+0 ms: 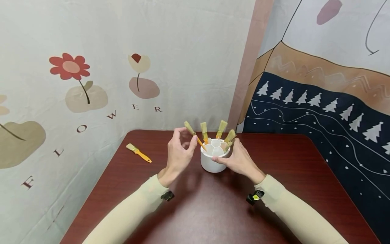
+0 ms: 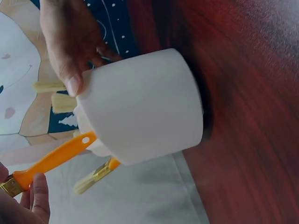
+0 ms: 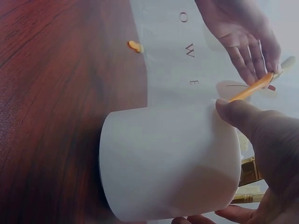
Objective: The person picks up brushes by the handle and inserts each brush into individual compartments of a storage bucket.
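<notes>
A white round holder with inner compartments (image 1: 213,164) stands on the table. My left hand (image 1: 180,150) pinches a paintbrush (image 2: 56,158) with an orange handle near its metal band, bristles up. The handle's end, with its hole, is at the holder's rim in the left wrist view. My right hand (image 1: 242,159) grips the holder's right side, thumb (image 3: 238,114) on the near rim and fingers round the far side. Several like brushes (image 1: 221,128) stand bristles up in the holder's compartments, partly hidden by the right hand.
Another paintbrush (image 1: 138,153) with a yellow-orange handle lies on the dark red wooden table (image 1: 170,220), left of my left hand. Behind the table hangs a flower-printed cloth (image 1: 189,61); a dark cloth with white trees (image 1: 304,118) is at the right.
</notes>
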`<state>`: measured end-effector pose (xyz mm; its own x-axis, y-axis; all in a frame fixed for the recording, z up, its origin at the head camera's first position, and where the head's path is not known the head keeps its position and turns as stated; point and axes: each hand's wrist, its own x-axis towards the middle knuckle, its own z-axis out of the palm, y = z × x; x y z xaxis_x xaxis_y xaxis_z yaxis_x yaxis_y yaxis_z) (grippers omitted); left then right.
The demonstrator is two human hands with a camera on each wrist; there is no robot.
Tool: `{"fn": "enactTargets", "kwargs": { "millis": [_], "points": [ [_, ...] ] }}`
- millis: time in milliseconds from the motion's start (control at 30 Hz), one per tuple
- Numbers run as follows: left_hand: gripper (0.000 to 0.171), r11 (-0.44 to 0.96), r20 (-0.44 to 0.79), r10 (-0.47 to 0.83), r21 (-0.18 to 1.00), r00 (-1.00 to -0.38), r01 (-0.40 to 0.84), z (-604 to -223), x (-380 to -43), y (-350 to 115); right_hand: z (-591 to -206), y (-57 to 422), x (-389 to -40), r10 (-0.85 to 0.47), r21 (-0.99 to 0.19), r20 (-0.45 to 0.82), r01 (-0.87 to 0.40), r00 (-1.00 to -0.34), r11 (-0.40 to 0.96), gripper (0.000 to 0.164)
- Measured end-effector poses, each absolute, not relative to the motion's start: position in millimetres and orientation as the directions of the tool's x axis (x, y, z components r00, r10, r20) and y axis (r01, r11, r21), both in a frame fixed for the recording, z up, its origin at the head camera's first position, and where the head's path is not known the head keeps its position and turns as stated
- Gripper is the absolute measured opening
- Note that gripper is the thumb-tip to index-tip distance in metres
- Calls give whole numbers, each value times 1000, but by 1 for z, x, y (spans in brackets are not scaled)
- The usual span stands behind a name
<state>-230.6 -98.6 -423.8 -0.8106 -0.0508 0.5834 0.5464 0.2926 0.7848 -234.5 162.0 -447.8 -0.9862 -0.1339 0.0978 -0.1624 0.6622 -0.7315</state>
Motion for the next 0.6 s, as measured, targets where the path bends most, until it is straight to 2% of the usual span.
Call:
{"fn": "enactTargets", "kwargs": {
  "millis": [600],
  "points": [
    [36, 346, 541, -8, 790, -841, 505, -445, -236, -83, -450, 158, -230, -118, -723, 126, -173, -985, 669, 103]
  ]
}}
